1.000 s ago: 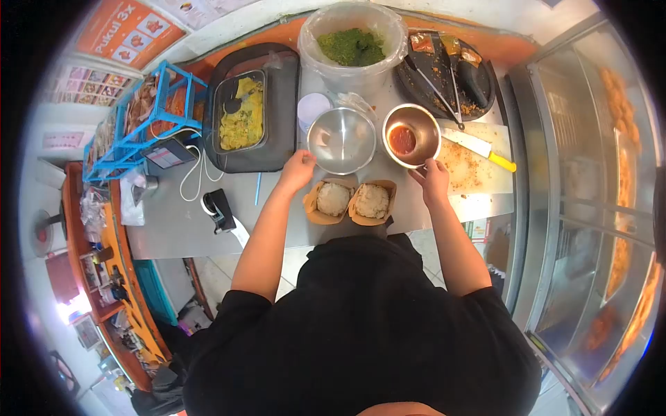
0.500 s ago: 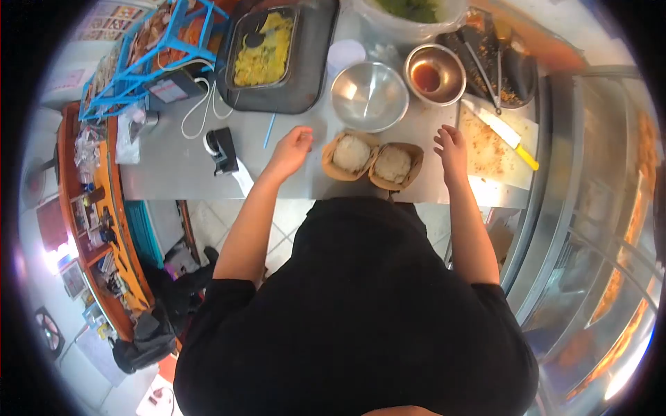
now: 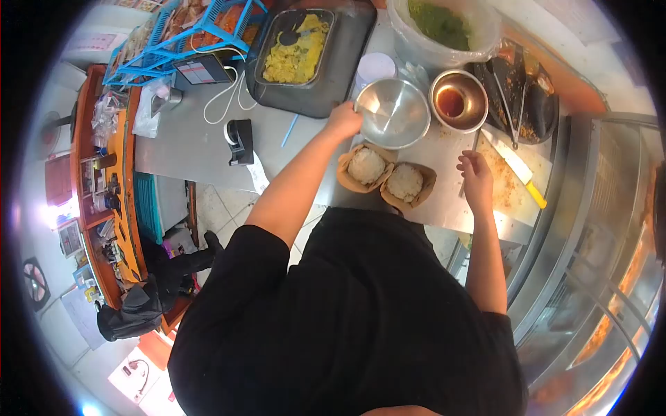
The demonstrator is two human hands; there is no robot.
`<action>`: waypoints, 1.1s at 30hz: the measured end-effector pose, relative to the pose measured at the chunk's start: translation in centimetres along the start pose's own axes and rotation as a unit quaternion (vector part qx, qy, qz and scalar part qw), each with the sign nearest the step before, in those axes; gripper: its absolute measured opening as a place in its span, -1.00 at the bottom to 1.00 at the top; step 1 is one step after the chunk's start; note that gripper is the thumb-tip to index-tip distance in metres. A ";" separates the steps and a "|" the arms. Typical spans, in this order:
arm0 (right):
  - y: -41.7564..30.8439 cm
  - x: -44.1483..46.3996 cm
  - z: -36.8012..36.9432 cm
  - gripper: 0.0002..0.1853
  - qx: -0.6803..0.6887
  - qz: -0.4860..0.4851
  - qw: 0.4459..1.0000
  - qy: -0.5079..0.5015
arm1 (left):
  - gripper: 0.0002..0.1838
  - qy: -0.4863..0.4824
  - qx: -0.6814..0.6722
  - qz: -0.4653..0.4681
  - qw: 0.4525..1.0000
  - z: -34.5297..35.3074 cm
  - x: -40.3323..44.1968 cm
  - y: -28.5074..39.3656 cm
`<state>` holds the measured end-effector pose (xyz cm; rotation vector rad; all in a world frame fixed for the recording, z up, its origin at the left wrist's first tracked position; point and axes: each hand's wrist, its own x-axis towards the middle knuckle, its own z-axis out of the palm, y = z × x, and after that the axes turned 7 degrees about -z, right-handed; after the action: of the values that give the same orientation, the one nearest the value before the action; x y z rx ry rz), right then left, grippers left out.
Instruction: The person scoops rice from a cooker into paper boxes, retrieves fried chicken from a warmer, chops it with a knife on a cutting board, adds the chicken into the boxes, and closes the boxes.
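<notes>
My left hand [image 3: 344, 120] is at the left rim of a shiny metal bowl [image 3: 394, 118], its fingers closed at the edge. Nothing shows inside that bowl. Just below it, two brown paper boxes of white rice stand side by side, the left box [image 3: 345, 179] touching the right box [image 3: 424, 196]. My right hand [image 3: 477, 172] is held over the counter beside the cutting board [image 3: 510, 201], fingers loosely bent and apart, with nothing in it. A smaller metal bowl [image 3: 458, 102] with dark red sauce stands right of the larger bowl.
A yellow-handled knife [image 3: 517, 166] lies on the cutting board. Tongs [image 3: 510, 104] rest on a black tray at the back right. Further left are a dark tray [image 3: 333, 83] with a dish of yellow food, a tape dispenser [image 3: 241, 142] and a blue straw [image 3: 289, 130].
My left hand has reached forward and right to the metal bowl's rim. My right hand stays to the right of the rice boxes. The view has turned slightly.
</notes>
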<state>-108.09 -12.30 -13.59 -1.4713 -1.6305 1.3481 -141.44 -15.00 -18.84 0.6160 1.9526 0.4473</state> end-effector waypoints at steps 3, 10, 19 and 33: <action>-1.8 0.3 -0.7 -0.77 0.026 -0.007 1.000 -0.004 | -0.68 0.095 0.017 0.079 0.992 0.0 -1.6 0.3; -3.0 3.2 4.0 -0.77 -0.067 -0.039 0.985 -0.152 | -0.79 0.075 -0.315 0.046 0.945 -7.6 -5.6 -2.9; -4.1 17.8 22.0 -0.31 -0.449 -0.213 0.861 -0.105 | -0.80 0.063 -0.410 0.109 0.903 -12.5 -6.0 1.1; -4.1 5.8 12.4 -0.56 -0.326 -0.094 0.939 -0.057 | -0.66 -0.178 -0.295 0.036 0.938 -4.6 0.7 2.9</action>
<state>-122.12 -10.16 -15.27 -1.5417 -2.3757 0.8267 -145.18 -12.47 -15.69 0.3444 1.3576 0.8611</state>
